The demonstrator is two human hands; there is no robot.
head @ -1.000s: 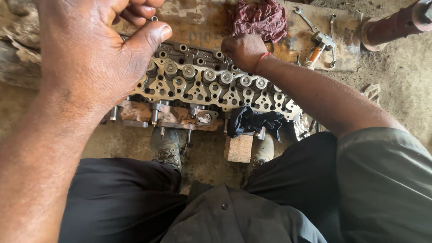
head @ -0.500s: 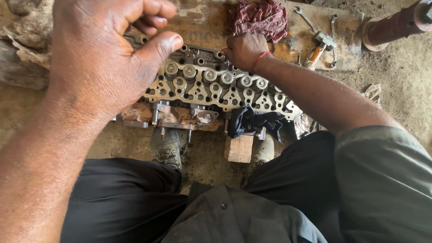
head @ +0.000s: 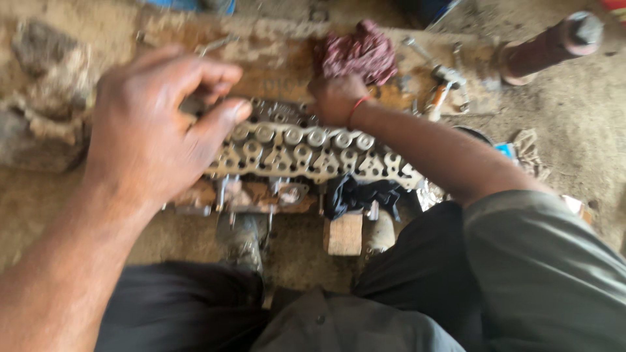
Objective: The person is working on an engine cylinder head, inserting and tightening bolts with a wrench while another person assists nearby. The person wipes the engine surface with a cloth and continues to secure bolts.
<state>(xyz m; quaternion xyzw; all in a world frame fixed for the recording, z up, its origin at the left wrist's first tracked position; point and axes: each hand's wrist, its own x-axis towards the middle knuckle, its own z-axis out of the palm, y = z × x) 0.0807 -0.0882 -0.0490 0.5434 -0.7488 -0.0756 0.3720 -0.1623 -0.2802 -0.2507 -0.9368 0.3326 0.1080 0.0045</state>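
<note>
Under the left hand (head: 153,133) lies the cylinder head (head: 306,153).

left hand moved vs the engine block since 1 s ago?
Yes. The left hand has slid down and toward the person, now covering the near-left end of the cylinder head, where earlier it sat higher over its far-left corner. The current frame is motion-blurred.

Rag (head: 357,51) behind cylinder head (head: 306,151) — block (head: 343,233) before.
</note>
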